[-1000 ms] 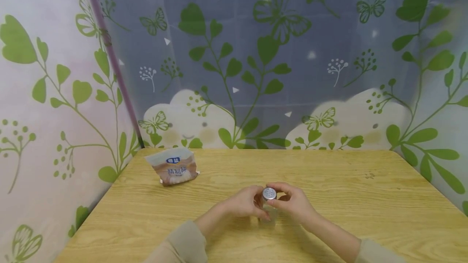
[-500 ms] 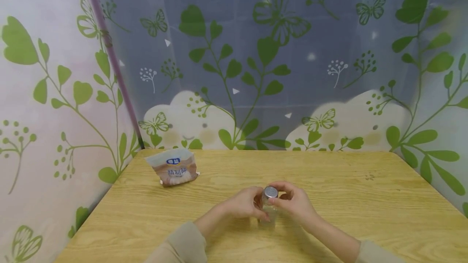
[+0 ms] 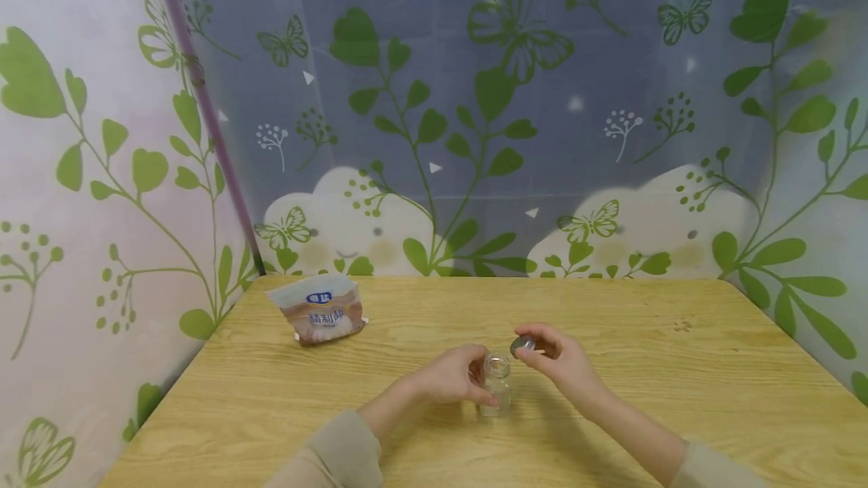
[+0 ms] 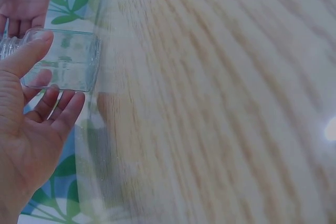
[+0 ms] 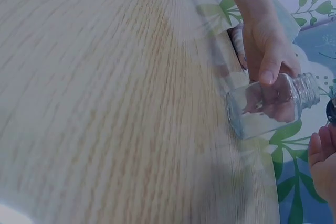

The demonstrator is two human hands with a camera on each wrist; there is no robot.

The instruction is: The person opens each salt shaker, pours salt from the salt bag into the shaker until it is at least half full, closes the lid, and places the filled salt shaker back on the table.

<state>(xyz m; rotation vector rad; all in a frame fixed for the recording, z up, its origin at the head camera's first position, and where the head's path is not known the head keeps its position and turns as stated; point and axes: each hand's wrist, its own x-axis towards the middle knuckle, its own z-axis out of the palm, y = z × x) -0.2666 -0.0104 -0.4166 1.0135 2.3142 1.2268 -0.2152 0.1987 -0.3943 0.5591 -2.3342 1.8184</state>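
A clear glass shaker jar (image 3: 497,386) stands upright on the table, its threaded mouth uncovered. My left hand (image 3: 450,376) grips it from the left, thumb on the near side and fingers behind; the left wrist view shows the thumb across the glass jar (image 4: 63,61). Just right of the mouth, my right hand (image 3: 559,361) pinches the silver metal lid (image 3: 522,346) between thumb and fingers, tilted and apart from the jar. In the right wrist view the bare screw thread (image 5: 308,90) shows, with the dark lid (image 5: 331,110) at the frame edge.
A brown and white salt bag (image 3: 324,312) with Chinese lettering stands at the back left of the wooden table (image 3: 610,315). Behind the table hangs a curtain (image 3: 434,96) printed with leaves and butterflies.
The lid has come off the jar; my right hand has lifted it up and to the right. My left hand keeps its grip on the jar in the same place.
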